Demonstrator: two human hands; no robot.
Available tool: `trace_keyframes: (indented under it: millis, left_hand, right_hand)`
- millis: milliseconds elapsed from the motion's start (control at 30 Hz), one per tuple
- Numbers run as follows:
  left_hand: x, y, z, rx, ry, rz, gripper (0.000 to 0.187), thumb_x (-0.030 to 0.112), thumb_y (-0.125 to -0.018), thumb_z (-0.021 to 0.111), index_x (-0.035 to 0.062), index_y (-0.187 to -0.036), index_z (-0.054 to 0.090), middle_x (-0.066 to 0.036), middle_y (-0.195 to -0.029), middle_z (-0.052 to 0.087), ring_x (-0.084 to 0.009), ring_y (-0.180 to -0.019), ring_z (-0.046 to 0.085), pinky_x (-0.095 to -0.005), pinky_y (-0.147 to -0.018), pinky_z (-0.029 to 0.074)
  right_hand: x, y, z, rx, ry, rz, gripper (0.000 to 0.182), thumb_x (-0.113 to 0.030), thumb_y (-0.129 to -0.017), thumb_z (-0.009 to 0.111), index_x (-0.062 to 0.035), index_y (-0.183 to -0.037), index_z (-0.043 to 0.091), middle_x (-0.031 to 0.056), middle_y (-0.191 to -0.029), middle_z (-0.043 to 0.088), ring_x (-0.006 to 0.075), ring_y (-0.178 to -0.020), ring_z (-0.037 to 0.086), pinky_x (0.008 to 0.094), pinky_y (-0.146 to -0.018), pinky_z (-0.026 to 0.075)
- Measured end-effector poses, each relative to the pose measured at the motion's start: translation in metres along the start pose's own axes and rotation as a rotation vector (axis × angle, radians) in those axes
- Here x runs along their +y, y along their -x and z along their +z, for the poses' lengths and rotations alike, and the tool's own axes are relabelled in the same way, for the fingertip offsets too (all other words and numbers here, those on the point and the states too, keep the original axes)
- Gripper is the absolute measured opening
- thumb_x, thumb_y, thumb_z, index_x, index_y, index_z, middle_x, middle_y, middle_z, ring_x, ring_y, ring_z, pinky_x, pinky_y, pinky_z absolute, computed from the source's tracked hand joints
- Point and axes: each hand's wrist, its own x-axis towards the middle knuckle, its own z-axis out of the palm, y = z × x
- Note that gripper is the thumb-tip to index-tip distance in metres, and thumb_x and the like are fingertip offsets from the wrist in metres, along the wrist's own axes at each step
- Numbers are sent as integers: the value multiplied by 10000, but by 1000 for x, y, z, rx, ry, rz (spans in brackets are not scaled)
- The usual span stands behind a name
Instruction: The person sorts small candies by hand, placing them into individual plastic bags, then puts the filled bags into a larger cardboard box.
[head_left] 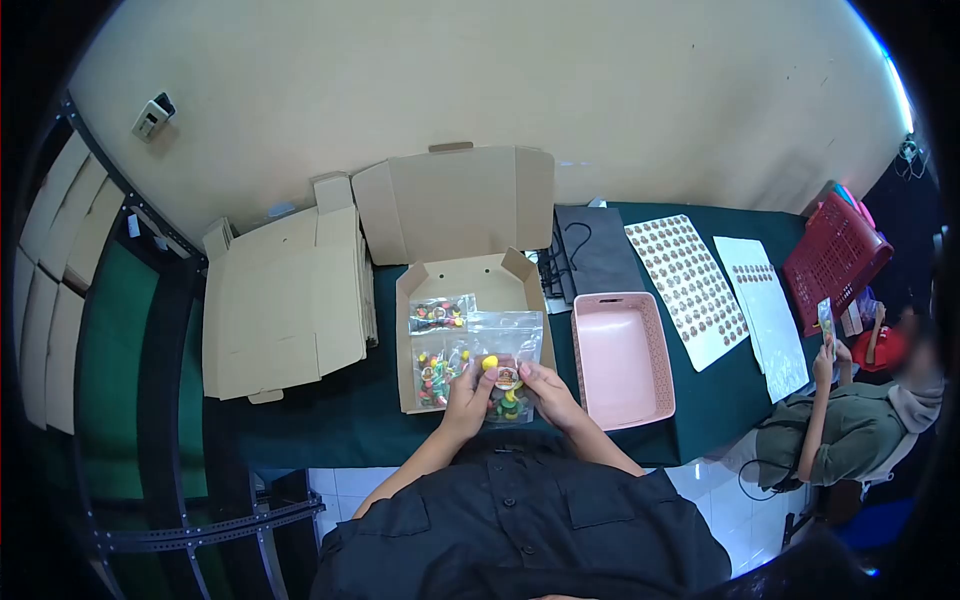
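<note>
Between my two hands is a clear plastic pouch (510, 325) with small colourful pieces in its lower part and a round sticker on its front. My left hand (468, 400) grips its left side, the thumb beside a yellow piece. My right hand (552, 393) pinches the right side near the sticker. The pouch is over an open cardboard box (404, 345) with its lid raised against the wall. Inside the box, on the left, lie more clear pouches (437, 375) of colourful pieces, partly hidden by the held pouch and my left hand.
Flattened cardboard boxes (275, 310) are stacked at left. A pink basket (625, 360) stands right of the box, with black paper bags (600, 250) behind it. Sticker sheets (688, 290) lie farther right, near a dark red basket (835, 255). Another person (850, 430) sits at far right.
</note>
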Motion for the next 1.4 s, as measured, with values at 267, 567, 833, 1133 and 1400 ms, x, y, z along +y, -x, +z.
trace_keyframes:
  millis: [267, 567, 833, 1133, 1400]
  left_hand:
    - [-12, 2, 9, -119, -222, 146, 390, 186, -812, 598, 10, -1125, 444, -96, -947, 572, -135, -829, 551, -276, -692, 454]
    - [-24, -8, 10, -45, 14, 101, 388, 133, -742, 676, 24, -1058, 480, -77, -878, 587, -121, -810, 566, -269, -726, 464]
    - [-17, -6, 7, -51, 91, 24, 415, 94, -742, 665, 25, -1099, 465, -75, -971, 572, -128, -889, 554, -262, -771, 451]
    - [-29, -5, 9, -50, 97, 35, 385, 113, -770, 645, 14, -1090, 454, -73, -953, 566, -115, -886, 546, -258, -755, 449]
    - [-28, -4, 11, -24, -4, 110, 378, 120, -783, 635, 19, -1100, 456, -69, -975, 560, -122, -862, 555, -241, -720, 458]
  right_hand:
    - [9, -7, -14, 236, 137, 23, 395, -337, -900, 459, 23, -1019, 570, 65, -911, 599, 108, -823, 564, 227, -709, 441]
    - [0, -10, -3, 195, 203, 16, 283, -175, -856, 549, 30, -1051, 561, 66, -922, 603, 112, -830, 572, 222, -742, 446]
    - [-2, -11, 3, 166, 244, 34, 307, -264, -881, 512, 4, -1023, 557, 60, -933, 598, 113, -855, 571, 251, -746, 455]
    - [-1, -10, 5, 221, 166, 58, 293, -198, -863, 540, 28, -1048, 545, 63, -935, 600, 114, -840, 572, 231, -743, 448]
    - [4, -9, -1, 275, 111, 65, 293, -243, -884, 503, 18, -1000, 570, 59, -907, 604, 107, -821, 570, 232, -735, 448]
